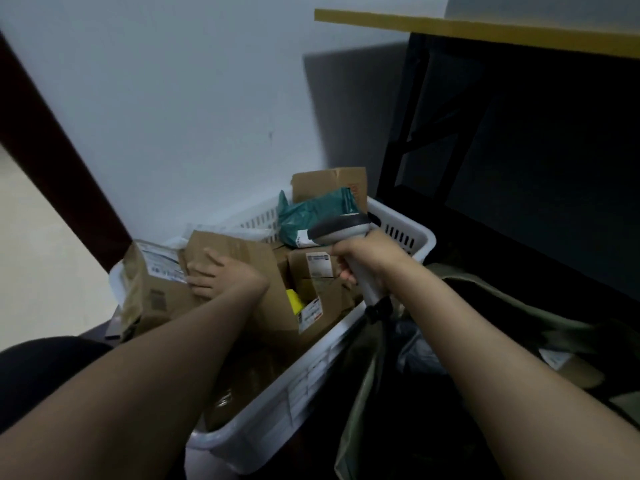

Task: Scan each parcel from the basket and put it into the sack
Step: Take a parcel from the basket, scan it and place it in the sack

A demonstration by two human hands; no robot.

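Note:
A white plastic basket (pixel 304 382) stands in front of me, filled with several cardboard parcels and a teal plastic mailer (pixel 313 211). My left hand (pixel 218 273) grips the edge of a brown cardboard box (pixel 239 258) at the basket's left side. Beside it lies a box with a white label (pixel 152 282). My right hand (pixel 367 259) holds a grey handheld scanner (pixel 341 232) by its handle over the basket's right part, head pointing left. An olive-green sack (pixel 363 393) hangs open right of the basket, with a parcel (pixel 571 368) showing inside.
A black metal rack with a yellow shelf top (pixel 485 32) stands at the right, dark underneath. A white wall (pixel 190 116) is behind the basket. A dark brown door frame (pixel 52 168) runs down the left, with pale floor (pixel 41 271) beside it.

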